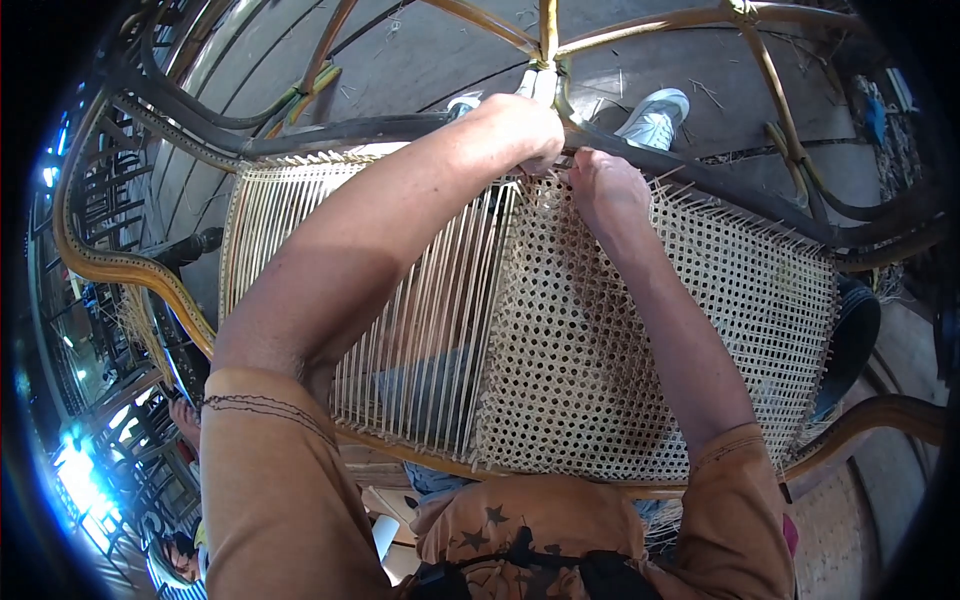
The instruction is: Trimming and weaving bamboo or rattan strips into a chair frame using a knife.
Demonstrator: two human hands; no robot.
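A cane panel (560, 400) stretches across a rattan furniture frame in front of me. Its right part is woven in an open mesh; on the left, long parallel strands (430, 320) run without the mesh. My left hand (532, 132) is bent closed at the far rail (730, 195), its fingertips mostly hidden. Just right of it, my right hand (610, 188) pinches at thin cane strands along the panel's far edge. The two hands almost meet where mesh and parallel strands join. Short cane ends stick out along the far rim.
Curved rattan arms (145, 268) rise at the left, and another (880, 412) bends at the right. Poles (660, 38) cross beyond the far rail. A white shoe (656, 118) rests on the floor (420, 50) among cane scraps. Another person (180, 560) shows at lower left.
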